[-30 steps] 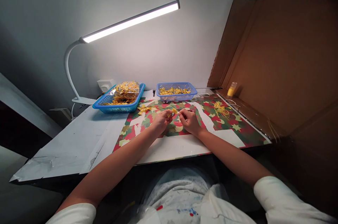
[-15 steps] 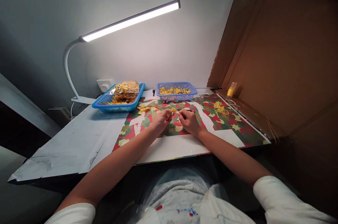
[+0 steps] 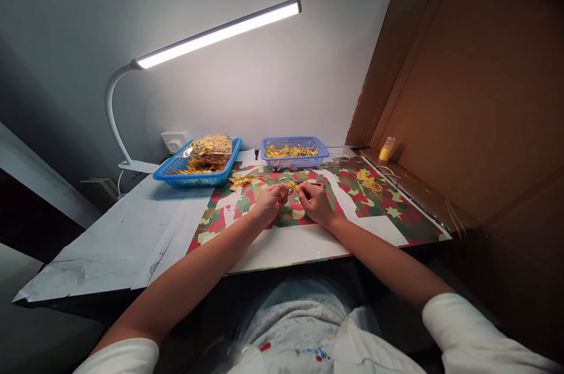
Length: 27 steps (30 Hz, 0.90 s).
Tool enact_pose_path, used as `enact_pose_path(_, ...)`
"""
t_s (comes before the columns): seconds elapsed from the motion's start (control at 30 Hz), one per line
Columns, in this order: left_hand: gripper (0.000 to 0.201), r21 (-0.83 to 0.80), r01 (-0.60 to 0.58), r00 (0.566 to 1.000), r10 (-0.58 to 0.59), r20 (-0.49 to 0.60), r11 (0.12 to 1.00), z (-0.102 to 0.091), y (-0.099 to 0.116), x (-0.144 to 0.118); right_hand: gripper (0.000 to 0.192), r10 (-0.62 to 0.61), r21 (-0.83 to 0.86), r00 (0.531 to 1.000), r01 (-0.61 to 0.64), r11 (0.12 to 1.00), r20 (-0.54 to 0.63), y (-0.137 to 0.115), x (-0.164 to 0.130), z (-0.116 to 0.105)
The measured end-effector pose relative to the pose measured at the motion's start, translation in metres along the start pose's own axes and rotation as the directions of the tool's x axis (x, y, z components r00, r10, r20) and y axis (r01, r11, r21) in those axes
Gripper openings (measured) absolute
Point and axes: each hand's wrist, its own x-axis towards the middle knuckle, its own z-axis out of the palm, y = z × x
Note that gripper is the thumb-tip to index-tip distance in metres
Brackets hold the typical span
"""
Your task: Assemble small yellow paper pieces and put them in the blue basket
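A small yellow piece [image 3: 288,188] is held above a camouflage-and-star patterned sheet [image 3: 405,224], near the middle of a table [image 3: 114,239]. It is pinched between the thumb and fingers of the left hand [image 3: 269,202]. Just beside it, the fingers of the right hand [image 3: 316,204] are curled and pressed together; what is gripped there cannot be told. Left of the hands, yellow ribbon-like pieces [image 3: 240,182] are laid on the sheet.

Beyond them, the far edge is taken up by a blue basket [image 3: 161,177], heaped with yellow material and a clear bag [image 3: 214,144], and a purple-blue basket [image 3: 291,163] of yellow pieces. The right side is closed off by tall cardboard [image 3: 476,98], near a yellow-filled bottle [image 3: 386,150] and loose yellow strands [image 3: 369,183]. Everything is lit by a lamp [image 3: 215,36]. Blue print [image 3: 314,353] is seen on the light clothing, too small to be read.
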Motion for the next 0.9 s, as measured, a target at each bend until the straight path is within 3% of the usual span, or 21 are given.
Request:
enact_pose_path(0.67, 0.017, -0.059, -0.022, 0.999, 0.02, -0.034, 0.998, -0.0004, -0.0025, 0.0033, 0.019, -0.102, 0.028, 0.986, 0.106, 0.994, -0.129, 0.0028, 0.0009, 0.0019)
enact_pose_path(0.9, 0.017, -0.049, -0.001, 1.0, -0.001, -0.021, 0.999, -0.0013, -0.0032, 0.0038, 0.018, -0.108, 0.092, 0.993, 0.112, 0.989, -0.049, 0.0035, 0.0005, 0.0012)
